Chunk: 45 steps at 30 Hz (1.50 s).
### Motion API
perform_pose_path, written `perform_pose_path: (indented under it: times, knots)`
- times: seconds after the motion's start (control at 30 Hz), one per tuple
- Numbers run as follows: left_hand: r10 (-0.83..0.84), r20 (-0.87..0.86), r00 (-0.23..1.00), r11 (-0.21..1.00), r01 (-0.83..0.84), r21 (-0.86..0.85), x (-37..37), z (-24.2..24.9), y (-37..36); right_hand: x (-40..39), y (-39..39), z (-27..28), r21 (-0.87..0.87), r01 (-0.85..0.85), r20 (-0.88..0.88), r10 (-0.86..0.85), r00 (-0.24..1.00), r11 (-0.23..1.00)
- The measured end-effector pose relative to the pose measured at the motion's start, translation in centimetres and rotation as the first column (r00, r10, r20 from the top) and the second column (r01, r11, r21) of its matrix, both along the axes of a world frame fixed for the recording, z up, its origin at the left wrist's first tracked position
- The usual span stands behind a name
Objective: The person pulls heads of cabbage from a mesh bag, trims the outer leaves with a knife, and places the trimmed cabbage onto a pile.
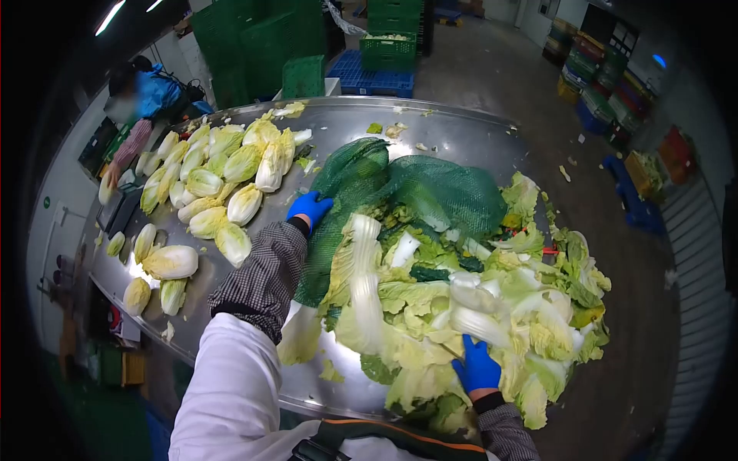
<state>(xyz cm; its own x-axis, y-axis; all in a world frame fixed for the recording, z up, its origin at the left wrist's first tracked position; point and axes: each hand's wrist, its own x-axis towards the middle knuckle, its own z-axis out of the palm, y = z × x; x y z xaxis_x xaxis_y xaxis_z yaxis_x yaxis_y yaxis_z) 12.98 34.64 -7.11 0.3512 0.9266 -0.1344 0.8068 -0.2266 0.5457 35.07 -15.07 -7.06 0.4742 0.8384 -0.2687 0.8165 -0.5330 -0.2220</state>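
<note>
My left hand [310, 207], in a blue glove, is closed on the left edge of a green mesh bag [446, 192]. The bag lies spread across the middle of the metal table, with some leafy greens visible through its netting. Against a heap of loose cabbage leaves [492, 300] rests my right hand [477, 367], also blue-gloved, its fingers apart and its fingertips among the leaves. One long leaf with a broad white rib [365, 284] lies over the heap's left side, partly covering the mesh.
Several trimmed napa cabbages [204, 183] lie on the table's left half. A co-worker's striped sleeve [132, 146] reaches in at the far left. Green crates [388, 52] on a blue pallet [369, 77] stand beyond the metal table [461, 123]. More crates line the right wall.
</note>
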Motion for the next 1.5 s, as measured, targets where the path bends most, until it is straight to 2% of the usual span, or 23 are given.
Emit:
perform_pose_path:
  times: [0.1, 0.17, 0.23, 0.37, 0.47, 0.53, 0.57, 0.6, 0.63, 0.67, 0.7, 0.77, 0.87, 0.9, 0.93, 0.97, 1.03, 1.1, 1.17, 1.27, 1.3, 1.43, 1.5]
  knots:
    - [0.017, 0.293, 0.956, 1.000, -0.019, 0.003, -0.4, 1.1, 1.6, 3.7, -1.1, -0.3, 0.097, 0.101, 0.085, -0.109, 0.990, 0.990]
    - [-0.056, 0.476, 0.878, 0.997, 0.028, 0.065, -1.3, 3.4, 3.8, 6.4, -2.1, -0.3, 0.279, 0.255, -0.128, -0.227, 0.965, 0.926]
    - [-0.084, 0.646, 0.758, 0.994, 0.113, -0.004, 1.7, 14.1, -2.0, 8.5, -2.3, -0.2, 0.390, 0.328, -0.271, -0.233, 0.934, 0.861]
    - [-0.324, 0.737, 0.593, 0.927, 0.356, 0.121, 4.9, 25.6, -7.2, 8.5, -1.9, 2.0, 0.466, 0.484, -0.456, -0.268, 0.849, 0.741]
    - [-0.275, 0.764, 0.583, 0.940, 0.332, 0.084, 2.6, 28.9, -9.7, 5.3, -0.2, 3.5, 0.542, 0.508, -0.535, -0.191, 0.823, 0.669]
    - [-0.434, 0.393, 0.811, 0.884, 0.299, 0.359, -2.9, 25.9, -7.0, 3.1, 1.0, 4.3, 0.590, 0.482, -0.551, -0.113, 0.827, 0.648]
    - [-0.131, 0.006, 0.991, 0.942, 0.123, 0.311, -6.2, 24.3, -7.0, 1.9, 1.5, 5.3, 0.626, 0.448, -0.539, -0.061, 0.840, 0.638]
    - [-0.044, -0.075, 0.996, 0.973, 0.060, 0.222, -10.7, 20.5, -6.0, 1.3, 1.8, 5.5, 0.620, 0.437, -0.549, -0.037, 0.835, 0.652]
    - [0.018, -0.389, 0.921, 0.934, 0.123, 0.335, -16.3, 15.0, -3.9, 0.9, 2.0, 5.6, 0.615, 0.422, -0.557, -0.011, 0.830, 0.666]
    - [0.114, -0.464, 0.878, 0.940, 0.056, 0.337, -22.6, 9.5, -3.4, 0.7, 2.2, 5.5, 0.615, 0.418, -0.567, 0.006, 0.824, 0.669]
    - [0.191, -0.491, 0.850, 0.967, -0.077, 0.242, -27.8, 5.1, -3.8, 0.6, 2.4, 5.5, 0.616, 0.414, -0.574, 0.023, 0.818, 0.670]
    - [0.307, -0.390, 0.868, 0.942, -0.217, 0.258, -34.9, -1.8, -4.6, 0.3, 2.8, 5.3, 0.576, 0.466, -0.646, 0.025, 0.763, 0.672]
    - [0.489, -0.345, 0.801, 0.790, -0.239, 0.565, -25.3, 5.5, -8.5, -1.6, 3.2, 4.5, 0.449, 0.563, -0.763, -0.030, 0.646, 0.694]
    - [0.327, -0.273, 0.905, 0.737, -0.063, 0.673, -22.7, 7.5, -7.9, -3.0, 3.6, 4.0, 0.428, 0.568, -0.763, -0.056, 0.644, 0.704]
    - [0.073, -0.067, 0.995, 0.626, 0.007, 0.780, -17.9, 10.5, -9.0, -4.6, 3.7, 4.6, 0.488, 0.450, -0.692, 0.018, 0.721, 0.748]
    - [-0.213, 0.103, 0.972, 0.615, 0.052, 0.787, -13.6, 11.5, -9.3, -5.7, 3.8, 4.5, 0.486, 0.307, -0.658, 0.111, 0.745, 0.819]
    - [-0.350, 0.289, 0.891, 0.892, 0.223, 0.394, -4.5, 14.8, -13.9, -8.5, 3.1, 2.5, 0.565, -0.021, -0.370, 0.276, 0.887, 0.825]
    - [-0.435, 0.330, 0.838, 0.898, 0.380, 0.221, 2.6, 12.7, -15.6, -10.0, 2.1, 2.6, 0.277, -0.308, -0.193, 0.367, 0.910, 0.910]
    - [-0.406, 0.204, 0.891, 0.895, 0.343, 0.284, 8.3, 5.4, -13.4, -9.7, 1.5, 1.3, 0.101, -0.321, -0.155, 0.333, 0.930, 0.942]
    - [-0.240, 0.062, 0.969, 0.971, 0.241, -0.006, 13.0, 0.9, -11.3, -8.3, 0.2, -2.8, 0.242, -0.204, -0.143, 0.243, 0.959, 0.948]
    - [-0.201, 0.008, 0.979, 0.976, 0.201, -0.079, 13.7, -0.1, -10.6, -7.4, -0.1, -3.2, 0.212, -0.178, -0.134, 0.209, 0.969, 0.961]
    - [-0.266, -0.148, 0.953, 0.963, 0.256, -0.084, 13.4, -1.7, -8.6, -3.2, -0.9, -4.2, 0.153, -0.116, -0.047, 0.124, 0.991, 0.981]
    - [-0.279, -0.138, 0.950, 0.949, 0.250, -0.192, 13.2, -2.1, -7.3, 0.4, -1.6, -5.1, 0.155, -0.082, -0.027, 0.087, 0.996, 0.984]
